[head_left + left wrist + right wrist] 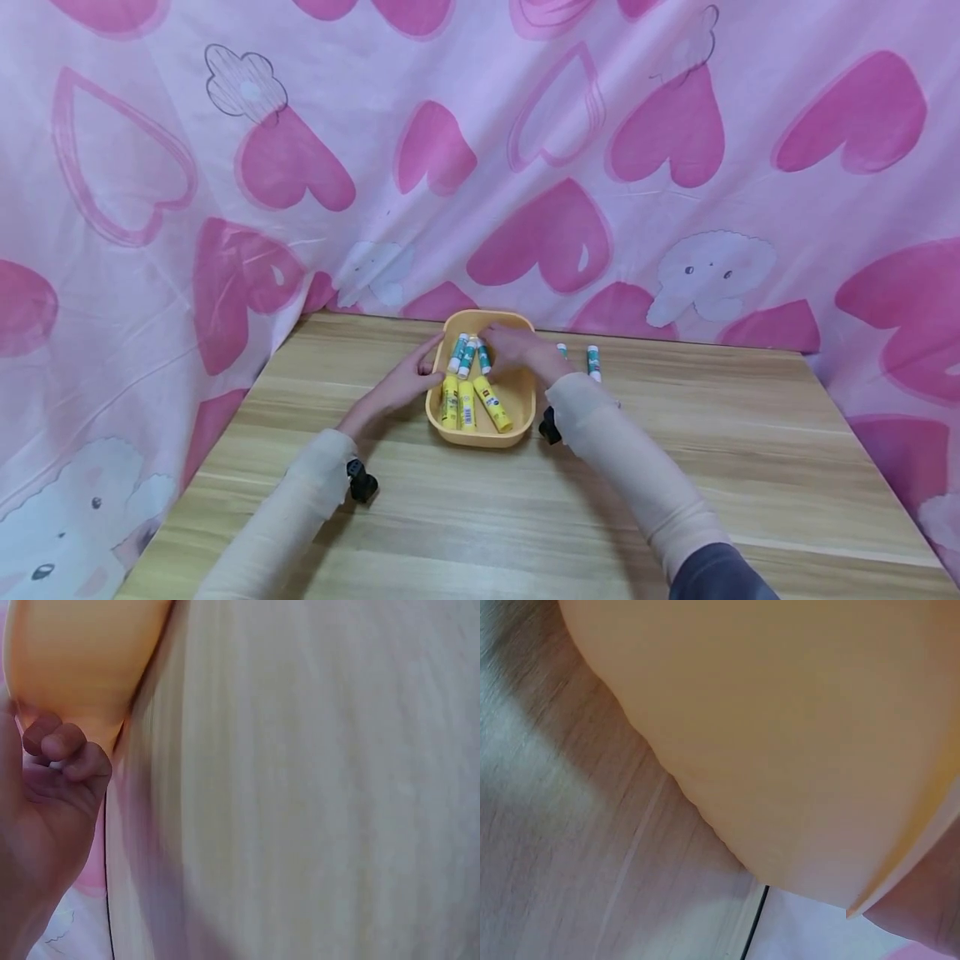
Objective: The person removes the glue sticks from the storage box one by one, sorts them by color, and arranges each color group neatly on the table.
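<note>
six small tubes lie inside a yellow-orange, round-cornered plastic tray point(476, 440) that sits on a wood-grain table point(450, 533), near the hanging pink heart-print cloth point(540, 233). reading the tray as a clock face in the head view, with twelve at the cloth, three yellow cylindrical plastic tubes point(467, 407) lie around six and seven, the rightmost slanted. three slimmer teal-and-white cylindrical tubes point(467, 360) lie towards eleven and twelve. two similar teal-and-white tubes on the table point(594, 360) lie outside, between two and three o'clock, one partly hidden by the right arm.

the hands are apart. the left hand point(407, 379) is at nine o'clock, some fingers curled beside the tray's outer wall in the left wrist view; whether it truly grips the rim, i cannot tell. the right hand point(519, 347) reaches over the rim from about one o'clock, its fingertips beside the rightmost teal-and-white tube; i cannot tell whether they pinch it.

the step in hand looks to be laying the teal-and-white tubes in the tray. the next move would likely call for the right hand to lift clear and reach towards three o'clock for another, with the left hand steadying the tray.
</note>
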A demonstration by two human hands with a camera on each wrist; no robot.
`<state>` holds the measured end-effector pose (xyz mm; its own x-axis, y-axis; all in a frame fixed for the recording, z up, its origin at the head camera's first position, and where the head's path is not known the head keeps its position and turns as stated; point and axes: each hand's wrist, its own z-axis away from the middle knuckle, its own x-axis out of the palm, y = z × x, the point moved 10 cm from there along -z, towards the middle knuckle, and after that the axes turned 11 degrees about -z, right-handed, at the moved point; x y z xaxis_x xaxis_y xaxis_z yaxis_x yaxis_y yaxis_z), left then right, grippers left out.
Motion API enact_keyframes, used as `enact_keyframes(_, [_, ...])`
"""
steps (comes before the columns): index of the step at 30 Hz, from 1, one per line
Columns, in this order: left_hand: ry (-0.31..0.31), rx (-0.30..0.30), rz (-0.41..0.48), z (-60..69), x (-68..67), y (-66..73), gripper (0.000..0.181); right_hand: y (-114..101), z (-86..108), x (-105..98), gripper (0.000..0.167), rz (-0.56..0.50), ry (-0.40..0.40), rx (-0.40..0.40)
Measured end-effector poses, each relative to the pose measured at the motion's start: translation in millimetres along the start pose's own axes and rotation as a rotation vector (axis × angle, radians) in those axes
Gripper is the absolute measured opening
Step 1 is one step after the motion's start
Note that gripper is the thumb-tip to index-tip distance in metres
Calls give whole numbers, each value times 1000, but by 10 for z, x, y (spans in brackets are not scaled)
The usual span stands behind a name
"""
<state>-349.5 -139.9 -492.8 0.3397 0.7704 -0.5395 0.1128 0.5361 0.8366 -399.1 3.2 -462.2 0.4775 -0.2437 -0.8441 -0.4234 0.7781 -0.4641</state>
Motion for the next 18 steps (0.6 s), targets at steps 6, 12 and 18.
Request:
enact_keyframes(6, [-11, -17, 64, -3, 1, 29, 86, -18, 14, -1, 80, -16, -6, -21])
enact_keyframes(12, [-4, -35, 34, 0, -16, 35, 85, -8, 24, 14, 85, -46, -8, -13])
enact_keyframes(18, [-2, -49, 18, 20, -1, 60, 86, -29, 31, -1, 88, 3, 21, -41])
